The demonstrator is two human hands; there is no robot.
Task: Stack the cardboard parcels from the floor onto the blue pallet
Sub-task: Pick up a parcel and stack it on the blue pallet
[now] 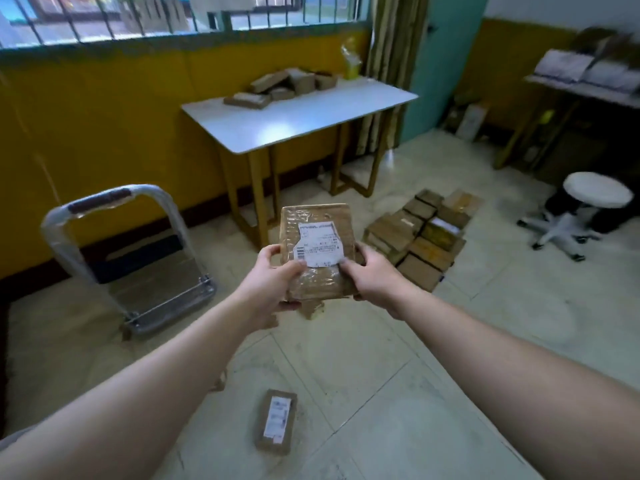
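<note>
I hold a flat cardboard parcel [317, 233] with a white shipping label out in front of me at chest height. My left hand [273, 282] grips its lower left edge, thumb on top. My right hand [372, 275] grips its lower right edge. A smaller labelled parcel [277, 424] lies on the tiled floor near my feet. Several parcels [420, 233] lie packed together on the floor to the right, covering whatever is beneath them; a dark edge shows at their near corner. The blue pallet itself is not plainly visible.
A platform trolley [138, 268] with a wrapped metal handle stands at the left by the yellow wall. A white table [301, 123] carries several more parcels. A white stool [588, 202] on castors and a shelf [581, 88] stand at the right.
</note>
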